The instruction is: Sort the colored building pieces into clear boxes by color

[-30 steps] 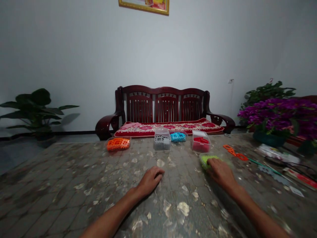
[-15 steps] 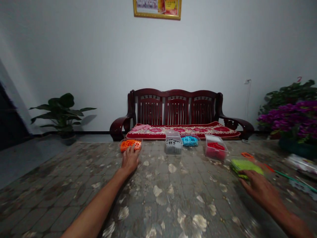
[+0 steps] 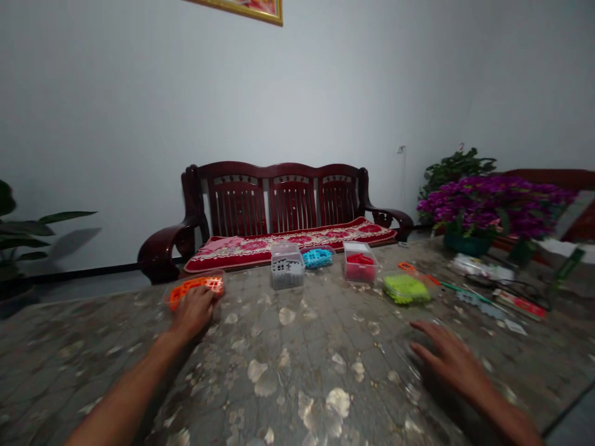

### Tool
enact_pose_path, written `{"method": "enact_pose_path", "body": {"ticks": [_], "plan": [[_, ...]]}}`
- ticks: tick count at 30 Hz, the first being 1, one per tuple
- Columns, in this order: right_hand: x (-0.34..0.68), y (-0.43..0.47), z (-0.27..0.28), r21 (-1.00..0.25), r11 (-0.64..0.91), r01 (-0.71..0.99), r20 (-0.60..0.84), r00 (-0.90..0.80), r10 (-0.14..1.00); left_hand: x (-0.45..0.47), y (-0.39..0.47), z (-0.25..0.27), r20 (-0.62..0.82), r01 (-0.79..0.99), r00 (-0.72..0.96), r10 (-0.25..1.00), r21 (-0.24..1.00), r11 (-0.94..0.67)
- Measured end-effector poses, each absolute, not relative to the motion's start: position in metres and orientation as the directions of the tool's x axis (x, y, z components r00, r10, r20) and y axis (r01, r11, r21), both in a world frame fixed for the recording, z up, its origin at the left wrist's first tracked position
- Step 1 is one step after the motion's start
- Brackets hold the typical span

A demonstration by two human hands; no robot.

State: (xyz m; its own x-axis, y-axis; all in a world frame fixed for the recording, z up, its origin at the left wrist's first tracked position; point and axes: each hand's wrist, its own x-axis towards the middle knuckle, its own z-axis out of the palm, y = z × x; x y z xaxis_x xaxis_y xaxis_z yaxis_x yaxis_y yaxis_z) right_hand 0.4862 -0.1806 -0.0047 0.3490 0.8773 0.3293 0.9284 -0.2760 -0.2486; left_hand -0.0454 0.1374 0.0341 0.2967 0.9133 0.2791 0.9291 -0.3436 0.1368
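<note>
1 batch of orange lattice pieces [image 3: 186, 287] lies in a shallow clear container [image 3: 222, 276] near the far edge of the desk [image 3: 260, 371], toward its left end. My left hand [image 3: 193, 310] reaches onto it from the near side, fingers over the orange pieces; I cannot tell whether they grip any.

To the right along the far edge stand 3 more clear containers: 1 with grey pieces [image 3: 286, 270], 1 with blue pieces [image 3: 317, 257] just beside it and a little farther back, then, apart from those 2, 1 with red pieces [image 3: 360, 265].

Nearer me and farther right is a flat stack of bright green pieces [image 3: 406, 289]. My right hand [image 3: 446, 353] is apart from it on the near side, fingers loosely spread, holding nothing; I cannot tell whether it touches the desk.

Beyond the green stack, on the right, are a thin green stick [image 3: 458, 287], a grey toothed strip [image 3: 481, 305], a red-and-white packet [image 3: 519, 305] and a white plastic package [image 3: 483, 268]. Behind them purple flowers [image 3: 493, 201] rise from a teal pot [image 3: 467, 243]. Across the desk is a dark wooden settee [image 3: 237, 204] with a red patterned cover [image 3: 297, 240].
</note>
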Motion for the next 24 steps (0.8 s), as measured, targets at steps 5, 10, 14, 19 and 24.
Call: {"method": "enact_pose_path", "body": {"ticks": [5, 10, 14, 19, 24], "plan": [[0.520, -0.191, -0.007, -0.192, -0.469, 0.862, 0.360, 0.507, 0.783, 0.003, 0.088, 0.027, 0.290, 0.863, 0.473, 0.832, 0.041, -0.504], [0.522, -0.188, -0.019, -0.127, -0.563, 0.816, 0.271, 0.575, 0.772, 0.068, 0.019, 0.039, 0.265, 0.803, 0.559, 0.786, 0.061, -0.592], [0.499, -0.178, -0.023, -0.123, -0.580, 0.805, 0.242, 0.591, 0.769, 0.105, -0.021, 0.042, 0.217, 0.747, 0.636, 0.741, 0.068, -0.661], [0.476, -0.168, -0.011, -0.082, -0.539, 0.838, 0.163, 0.545, 0.822, 0.109, -0.042, 0.032, 0.299, 0.639, 0.706, 0.643, 0.124, -0.759], [0.491, -0.169, 0.006, -0.182, -0.342, 0.922, 0.030, 0.353, 0.935, 0.080, -0.035, 0.025, 0.484, 0.603, 0.645, 0.592, 0.154, -0.783]]}}
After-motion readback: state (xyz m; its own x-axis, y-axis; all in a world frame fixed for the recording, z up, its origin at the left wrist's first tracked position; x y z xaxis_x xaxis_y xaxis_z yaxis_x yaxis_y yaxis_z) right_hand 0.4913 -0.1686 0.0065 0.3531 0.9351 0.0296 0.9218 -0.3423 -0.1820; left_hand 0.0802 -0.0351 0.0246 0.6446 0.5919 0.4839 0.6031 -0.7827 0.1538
